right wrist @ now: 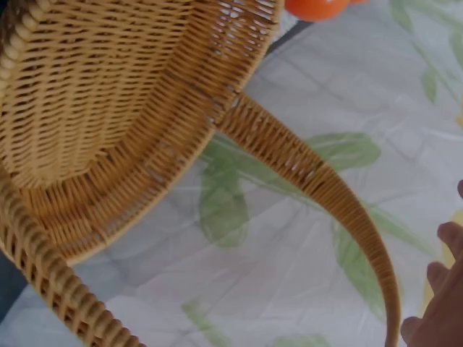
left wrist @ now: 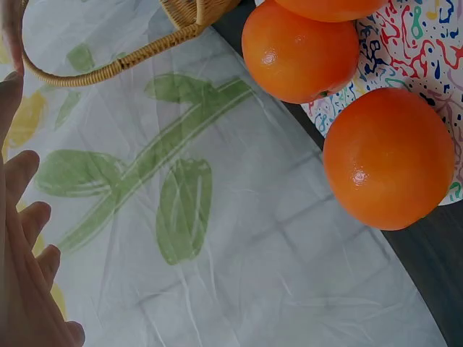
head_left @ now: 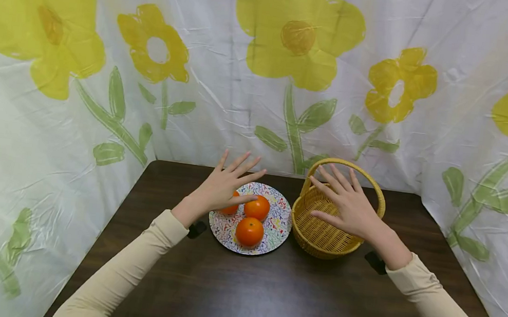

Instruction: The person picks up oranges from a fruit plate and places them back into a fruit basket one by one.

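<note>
Three orange fruits, one nearest the front (head_left: 249,232), lie on a round plate with a multicoloured squiggle pattern (head_left: 279,222). My left hand (head_left: 223,186), fingers spread and holding nothing, hovers over the plate's left side and partly covers one fruit. In the left wrist view its fingers (left wrist: 32,238) show at the left edge, apart from the fruits (left wrist: 389,159). To the plate's right stands a wicker basket (head_left: 320,232) with a raised handle, its inside bare. Over it my right hand (head_left: 351,207) is spread, holding nothing. The basket (right wrist: 94,94) fills the right wrist view's upper left.
The dark brown table (head_left: 240,291) extends in front of the plate and basket. Behind and at both sides hangs a white curtain (head_left: 202,122) with yellow flowers and green leaves, close to the table's back edge.
</note>
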The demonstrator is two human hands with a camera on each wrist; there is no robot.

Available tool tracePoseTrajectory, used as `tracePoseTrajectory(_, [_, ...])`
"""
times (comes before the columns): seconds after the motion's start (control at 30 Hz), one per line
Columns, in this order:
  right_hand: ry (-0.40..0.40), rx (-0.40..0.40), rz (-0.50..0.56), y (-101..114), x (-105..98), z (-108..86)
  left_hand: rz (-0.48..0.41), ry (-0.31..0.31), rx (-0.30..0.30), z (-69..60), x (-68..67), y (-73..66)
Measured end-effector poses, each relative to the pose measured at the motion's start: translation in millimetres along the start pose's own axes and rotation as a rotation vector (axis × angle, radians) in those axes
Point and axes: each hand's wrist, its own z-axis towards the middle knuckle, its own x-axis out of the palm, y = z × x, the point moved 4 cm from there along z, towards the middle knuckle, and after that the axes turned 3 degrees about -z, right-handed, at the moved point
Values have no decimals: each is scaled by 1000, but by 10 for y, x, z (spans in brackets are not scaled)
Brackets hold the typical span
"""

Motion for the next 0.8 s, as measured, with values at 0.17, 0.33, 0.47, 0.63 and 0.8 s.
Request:
tracePoseTrajectory(0.17, [-11,34,24,-14,-7,-36,-31,-13,-14,-21,-2,6])
tracePoseTrajectory(0.33, [-27,54,34,-24,9,-79,-49,-9,-33,-59,47,14])
tracePoseTrajectory(0.47, [-44,70,43,-39,17,-110,-79,-24,-45,-92,79,25])
tracePoseTrajectory(0.63, [-66,89,58,-46,12,-152,-80,-23,-70,-138,111,42])
tracePoseTrajectory(0.8, [-103,100,75,-39,2,-216,-103,-24,-93,-207,170,46])
